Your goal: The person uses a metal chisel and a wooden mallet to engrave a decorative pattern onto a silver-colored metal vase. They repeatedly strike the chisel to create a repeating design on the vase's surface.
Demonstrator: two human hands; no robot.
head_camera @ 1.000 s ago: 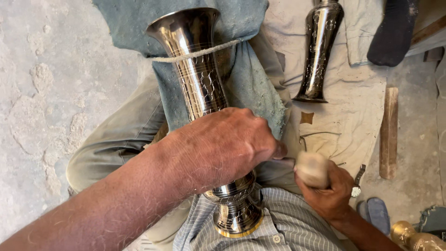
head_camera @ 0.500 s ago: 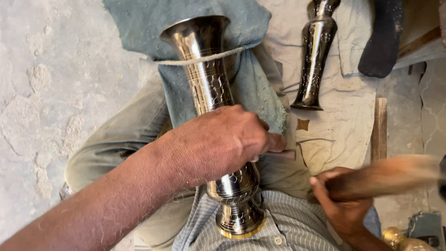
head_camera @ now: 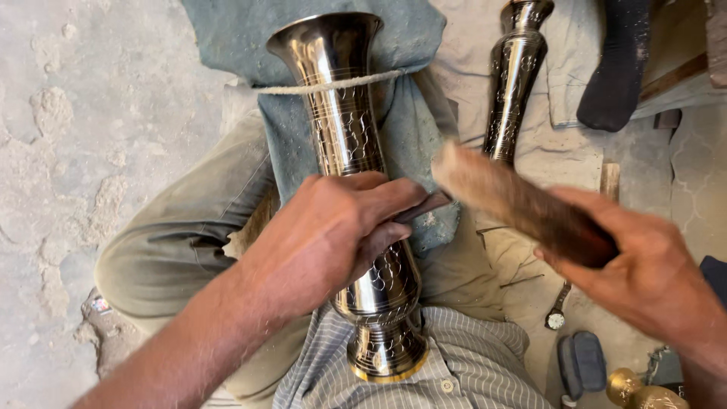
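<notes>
Engraving step in hand: left hand [head_camera: 333,235] clamps a small chisel [head_camera: 424,206] against the tall metal vase [head_camera: 352,151] lying across the lap, right hand [head_camera: 644,276] closed on raised wooden mallet [head_camera: 515,201]; next calls for a square strike on the chisel.

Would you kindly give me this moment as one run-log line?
left hand: pressing thin tool to engraved metal vase | right hand: gripping wooden mallet, raised beside tool | vase: across lap, tied with cord | second vase: apart
</notes>
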